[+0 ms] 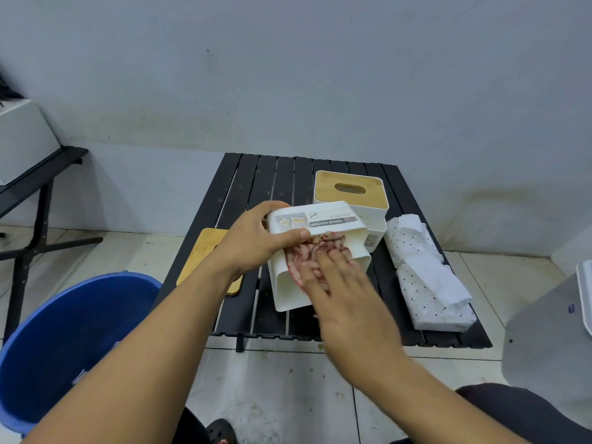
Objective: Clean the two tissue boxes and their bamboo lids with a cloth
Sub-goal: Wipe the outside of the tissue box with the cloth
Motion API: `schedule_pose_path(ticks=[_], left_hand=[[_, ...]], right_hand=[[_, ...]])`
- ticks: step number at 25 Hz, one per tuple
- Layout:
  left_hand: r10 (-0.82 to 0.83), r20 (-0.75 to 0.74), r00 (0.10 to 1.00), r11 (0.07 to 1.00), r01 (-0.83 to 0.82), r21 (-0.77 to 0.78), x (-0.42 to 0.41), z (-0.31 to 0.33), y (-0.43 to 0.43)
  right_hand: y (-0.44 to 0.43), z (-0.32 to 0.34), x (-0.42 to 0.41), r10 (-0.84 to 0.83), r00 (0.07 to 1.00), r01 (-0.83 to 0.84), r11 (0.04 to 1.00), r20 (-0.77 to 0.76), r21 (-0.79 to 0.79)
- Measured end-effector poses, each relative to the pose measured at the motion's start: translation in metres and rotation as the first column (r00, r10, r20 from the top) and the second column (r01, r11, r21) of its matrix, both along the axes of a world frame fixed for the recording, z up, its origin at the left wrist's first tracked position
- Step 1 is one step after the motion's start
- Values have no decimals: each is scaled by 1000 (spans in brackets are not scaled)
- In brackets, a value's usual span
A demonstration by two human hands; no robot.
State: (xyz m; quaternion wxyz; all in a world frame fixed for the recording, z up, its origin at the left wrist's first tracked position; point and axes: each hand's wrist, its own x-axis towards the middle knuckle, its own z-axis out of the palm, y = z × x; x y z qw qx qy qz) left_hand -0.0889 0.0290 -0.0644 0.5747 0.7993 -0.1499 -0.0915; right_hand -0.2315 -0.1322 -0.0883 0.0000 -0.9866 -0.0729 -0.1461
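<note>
White plastic makes up the open box [285, 293], which is tipped on its side over the middle of the black slatted desk [250, 181], its mouth turned toward the person. The left hand [253, 241] grips the box's upper wall. Its thumb lies along the near edge by a label reading TISSUE HOLDER, and its fingers curl over the far left corner. Whether the box's low edge touches the desk or hangs just above it, I cannot tell.

The right hand [346, 302] reaches into the mouth with fingers fairly straight, pressing a pink-and-cream cloth [304, 251] against the inner wall. That hand is blurred, so it seems to push the cloth rather than pinch it.

Just behind and to the right stands the second box [371, 219], upright, with its bamboo lid [349, 187] seated on top, slot facing up. The loose lid [203, 251] lies flat on the desk's left side, partly hidden by the left wrist. Two tissue packs [429, 283], white with small dark dots, lie along the desk's right edge, one behind the other. A blue bucket [64, 341] stands on the tiled floor at the near left of the desk.
</note>
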Motion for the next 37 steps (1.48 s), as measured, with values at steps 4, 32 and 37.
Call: schedule_pose_path(ticks=[4, 32, 37], left_hand=[[21, 21, 1000, 999, -21, 25, 1, 1, 5], [-70, -34, 997, 997, 70, 8, 10, 1, 14], [-113, -68, 991, 994, 113, -2, 11, 3, 10]], right_hand=[[4, 1, 6, -3, 1000, 2, 1000, -25, -28], [22, 27, 11, 95, 970, -109, 993, -225, -48], [56, 19, 29, 145, 967, -155, 987, -208, -35]])
